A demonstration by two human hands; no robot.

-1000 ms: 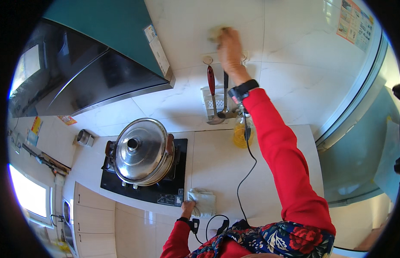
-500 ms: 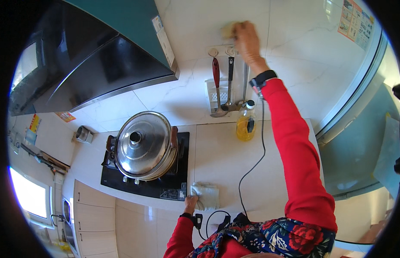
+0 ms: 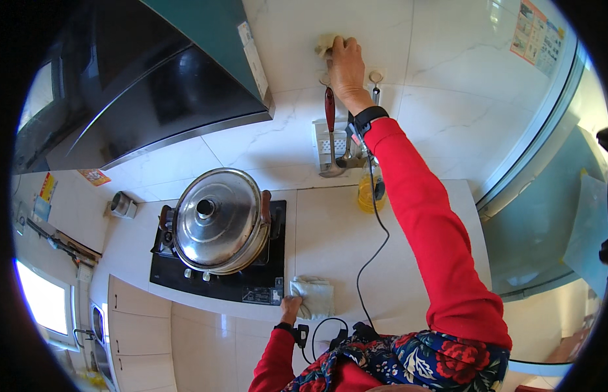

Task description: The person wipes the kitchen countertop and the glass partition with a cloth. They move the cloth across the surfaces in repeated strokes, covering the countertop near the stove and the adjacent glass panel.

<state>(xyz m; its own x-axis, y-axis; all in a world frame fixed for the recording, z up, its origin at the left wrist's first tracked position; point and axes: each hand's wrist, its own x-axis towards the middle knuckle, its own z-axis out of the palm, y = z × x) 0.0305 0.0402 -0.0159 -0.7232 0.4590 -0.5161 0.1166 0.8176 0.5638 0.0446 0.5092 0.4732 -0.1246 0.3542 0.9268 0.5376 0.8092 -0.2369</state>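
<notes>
High on the tiled wall [image 3: 284,55], my right hand [image 3: 347,70] is closed round a pale yellowish cloth [image 3: 327,44] and presses it to the tiles. Below that hand hang a ladle with a red handle [image 3: 330,108] and a darker utensil, partly hidden by my wrist. My left hand [image 3: 291,307] rests at the counter's front edge, by the stove corner, touching or just beside a folded pale green cloth [image 3: 313,296]. Its fingers are too small to make out clearly.
A lidded steel pot [image 3: 215,219] sits on the black gas stove [image 3: 251,284] under the range hood [image 3: 186,91]. Behind my right sleeve stands an oil bottle [image 3: 367,196]. A black cable [image 3: 360,281] runs from my right wrist over the counter [image 3: 336,242]. At right is a glass door [image 3: 539,215].
My right hand has moved left along the wall with the yellowish cloth, and now sits above the red-handled ladle. My forearm now covers part of the oil bottle. The left hand has stayed put.
</notes>
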